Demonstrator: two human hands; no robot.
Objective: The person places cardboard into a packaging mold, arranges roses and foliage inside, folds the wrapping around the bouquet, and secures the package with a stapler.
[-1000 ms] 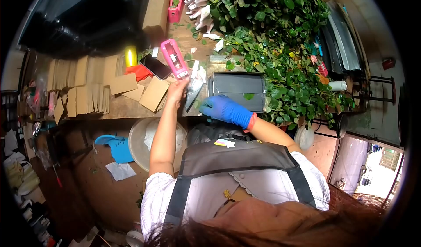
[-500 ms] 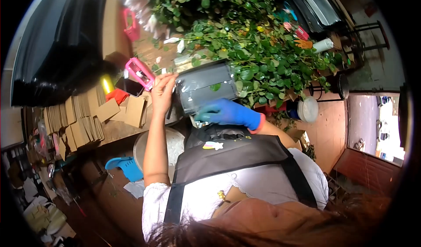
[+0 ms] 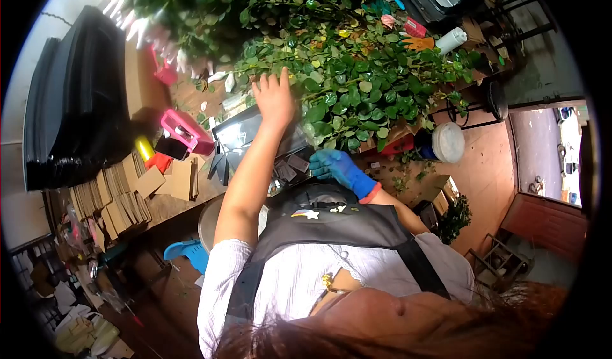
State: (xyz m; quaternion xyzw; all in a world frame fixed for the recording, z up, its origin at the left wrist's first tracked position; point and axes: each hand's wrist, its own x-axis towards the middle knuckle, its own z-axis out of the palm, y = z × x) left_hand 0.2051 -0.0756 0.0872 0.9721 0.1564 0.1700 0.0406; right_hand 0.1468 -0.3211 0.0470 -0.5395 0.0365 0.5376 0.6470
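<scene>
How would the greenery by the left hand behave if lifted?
The greenery would probably snag, its leaves overlapping densely. It'd likely flex rather than stay rigid, since the leaves look thin. It may shed: leaf bits litter the floor.

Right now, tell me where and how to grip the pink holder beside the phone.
Take the pink holder by its end at the picture's right, fingers and thumb across the outer walls, probably coming from above and right. Its long frame is open in the middle, so that end looks firmer, and the dark phone crowds its lower-left side.
</scene>
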